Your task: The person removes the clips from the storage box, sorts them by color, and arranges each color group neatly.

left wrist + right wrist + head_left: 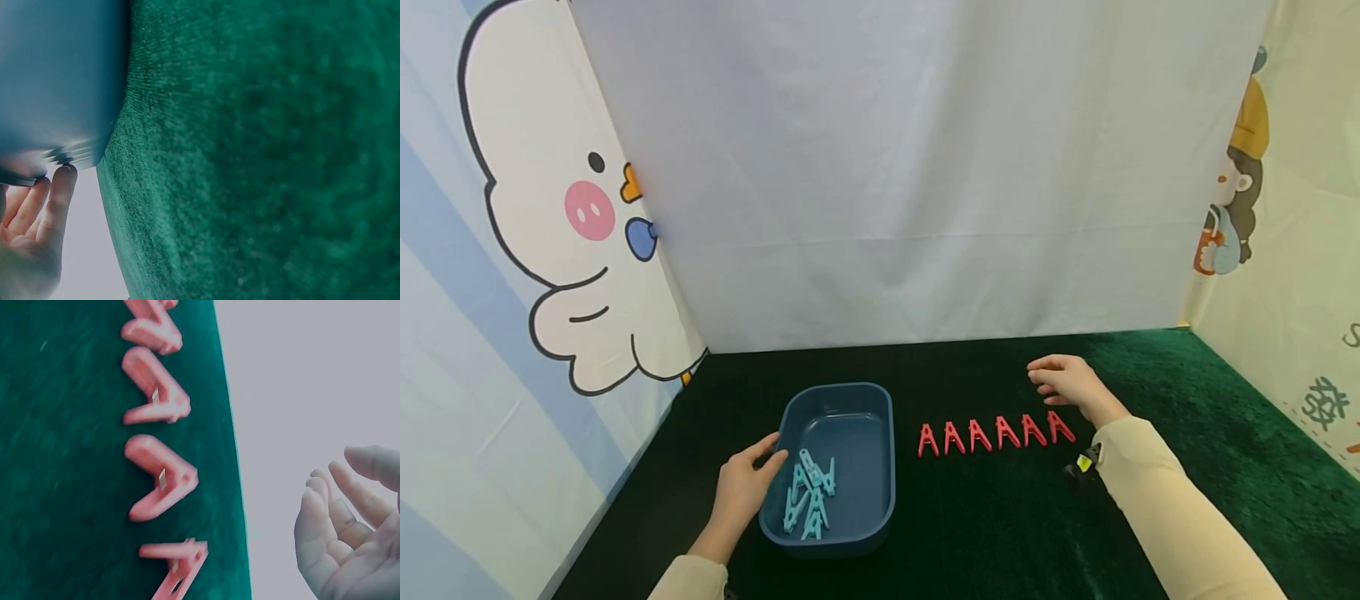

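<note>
My left hand (742,483) is at the left side of a dark blue plastic bin (886,467), holding its rim with thumb over the edge and fingers outside. In the left wrist view, fingertips (63,178) touch the bin's outer wall. Several light blue clothespins (817,498) lie in a loose pile in the bin's near left part. To the right, several pink clothespins (1004,432) form a row on the green cloth. Behind the row's right end hovers my right hand (1070,385), fingers loosely bent and nothing between them; the right wrist view shows its palm.
Dark green plush cloth (985,533) covers the table. A plain white curtain (925,183) hangs along the back edge. Printed cartoon panels stand at the left (535,250) and right (1300,250). A dark strap with a yellow tag (1083,462) sits at the right wrist.
</note>
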Motion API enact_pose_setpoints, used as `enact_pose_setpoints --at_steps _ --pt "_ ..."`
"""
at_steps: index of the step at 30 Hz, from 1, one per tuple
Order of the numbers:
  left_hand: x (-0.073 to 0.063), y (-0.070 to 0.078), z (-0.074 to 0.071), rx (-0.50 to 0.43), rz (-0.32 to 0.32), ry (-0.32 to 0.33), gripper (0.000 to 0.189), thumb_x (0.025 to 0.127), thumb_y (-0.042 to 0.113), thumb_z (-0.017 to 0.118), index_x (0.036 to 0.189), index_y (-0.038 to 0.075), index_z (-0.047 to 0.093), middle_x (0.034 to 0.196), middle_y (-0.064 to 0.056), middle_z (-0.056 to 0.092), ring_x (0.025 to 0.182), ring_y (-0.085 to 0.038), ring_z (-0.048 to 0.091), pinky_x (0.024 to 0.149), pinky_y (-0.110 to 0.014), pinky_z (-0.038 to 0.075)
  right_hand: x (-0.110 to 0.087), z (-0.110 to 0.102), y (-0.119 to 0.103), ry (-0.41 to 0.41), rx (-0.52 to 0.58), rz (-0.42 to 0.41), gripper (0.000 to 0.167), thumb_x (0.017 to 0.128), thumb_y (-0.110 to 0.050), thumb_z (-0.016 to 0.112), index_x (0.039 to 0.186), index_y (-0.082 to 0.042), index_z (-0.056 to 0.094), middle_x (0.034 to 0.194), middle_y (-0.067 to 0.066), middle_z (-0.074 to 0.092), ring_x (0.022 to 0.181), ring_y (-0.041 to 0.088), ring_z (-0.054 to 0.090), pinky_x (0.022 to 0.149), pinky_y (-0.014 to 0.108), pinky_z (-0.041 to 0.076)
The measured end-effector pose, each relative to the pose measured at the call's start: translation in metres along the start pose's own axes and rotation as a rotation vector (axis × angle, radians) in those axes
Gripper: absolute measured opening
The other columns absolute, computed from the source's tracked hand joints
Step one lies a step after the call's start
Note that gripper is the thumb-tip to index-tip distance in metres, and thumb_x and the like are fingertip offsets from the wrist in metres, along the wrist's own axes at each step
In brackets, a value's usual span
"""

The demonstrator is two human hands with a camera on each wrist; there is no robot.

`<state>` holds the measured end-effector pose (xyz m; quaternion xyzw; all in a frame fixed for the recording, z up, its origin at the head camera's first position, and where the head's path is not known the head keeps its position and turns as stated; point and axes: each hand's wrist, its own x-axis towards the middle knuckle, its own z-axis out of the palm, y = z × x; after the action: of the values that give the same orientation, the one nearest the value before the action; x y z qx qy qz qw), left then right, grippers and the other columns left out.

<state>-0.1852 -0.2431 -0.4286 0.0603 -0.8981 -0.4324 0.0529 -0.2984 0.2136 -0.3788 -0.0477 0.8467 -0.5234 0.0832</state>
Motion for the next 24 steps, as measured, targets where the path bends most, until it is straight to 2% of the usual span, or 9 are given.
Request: enact_pose_setpoints --at_steps 6,13,24 --pt "0.000 -0.001 0.000 -0.004 0.003 -0.001 0.046 0.094 0.029 0.052 0.135 0.009 0.046 0.134 -0.022 0.044 0.120 -0.039 0.042 0.091 -0.052 0.038 0.000 0.008 -0.020 -0.032 0.007 -0.044 0.042 0.095 -0.022 0.051 0.128 0.004 0.047 0.125 0.025 0.048 0.104 0.036 0.052 0.083 0.044 0.047" --pt "0.001 -0.001 0.000 -0.004 0.006 -0.001 0.046 0.094 0.028 0.052 0.135 0.009 0.047 0.135 -0.022 0.043 0.119 -0.038 0.043 0.091 -0.052 0.039 0.001 0.017 -0.040 -0.052 0.019 -0.078 0.043 0.095 -0.024 0.052 0.129 0.002 0.048 0.127 0.024 0.048 0.101 0.031 0.054 0.082 0.041 0.048" --pt "0.001 0.000 0.000 -0.004 0.003 0.001 0.045 0.094 0.027 0.053 0.135 0.008 0.047 0.134 -0.022 0.044 0.120 -0.039 0.042 0.092 -0.052 0.038 0.000 0.037 -0.064 -0.104 0.072 -0.160 0.042 0.093 -0.025 0.055 0.128 -0.001 0.049 0.124 0.020 0.049 0.099 0.031 0.054 0.079 0.039 0.049"
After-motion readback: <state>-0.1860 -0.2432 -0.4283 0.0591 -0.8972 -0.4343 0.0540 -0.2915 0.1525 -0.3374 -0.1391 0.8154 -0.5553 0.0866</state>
